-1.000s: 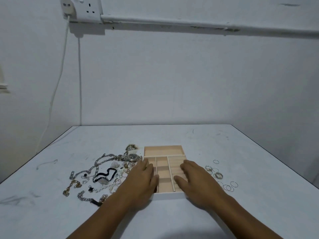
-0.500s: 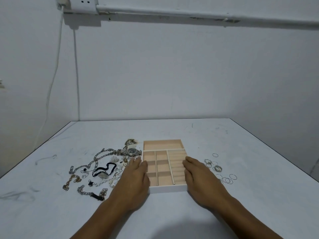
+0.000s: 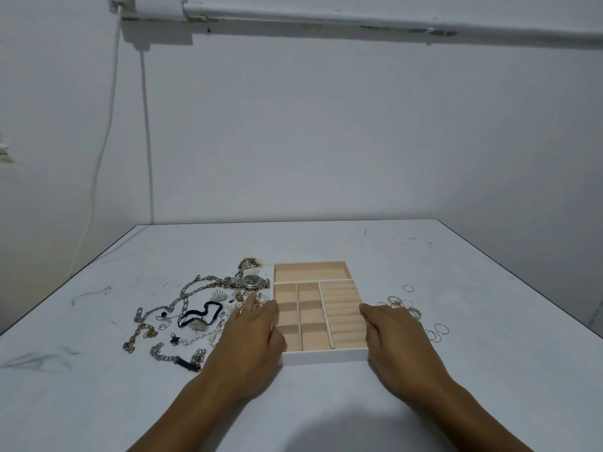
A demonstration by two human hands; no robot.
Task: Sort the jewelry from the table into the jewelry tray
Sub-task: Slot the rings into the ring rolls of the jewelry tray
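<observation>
The jewelry tray [image 3: 323, 354] sits near the front edge of the table [image 3: 326, 243]. The watch [image 3: 252, 281] lies just past the left hand [image 3: 248, 340], whose fingers are flat and empty. The right hand [image 3: 394, 340], loose and empty, rests at the tray's right side.

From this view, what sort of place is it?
Likely a bare indoor workroom: plain white wall with surface-mounted socket and trunking, scuffed white table holding a jewelry tray.

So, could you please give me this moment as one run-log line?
tray: empty | left hand: at tray's left side | right hand: at tray's right side | chains, watch: left of tray | rings: right of tray
</observation>
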